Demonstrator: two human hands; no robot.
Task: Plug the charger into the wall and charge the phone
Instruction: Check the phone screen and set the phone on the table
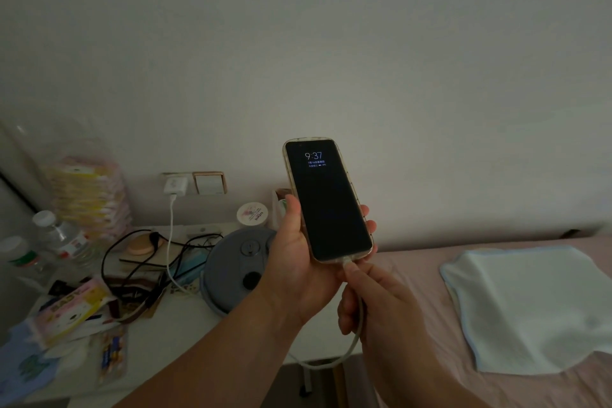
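A phone [326, 202] in a clear case stands upright in my left hand [291, 258], its dark screen showing 9:37. My right hand [374, 305] pinches the white cable's plug [347, 264] at the phone's bottom port; the plug sits in the port. The white cable [359, 325] loops down below my right hand. On the wall, a white charger [175, 185] sits in the socket [174, 175], with its white cable [170, 235] hanging down to the bedside table.
The white bedside table [172, 334] holds a grey round lidded container [238, 265], black cords [132, 262], water bottles [63, 238], packets and a white jar [252, 215]. A wall switch [209, 182] is beside the socket. A folded towel [530, 305] lies on the pink bed [414, 275].
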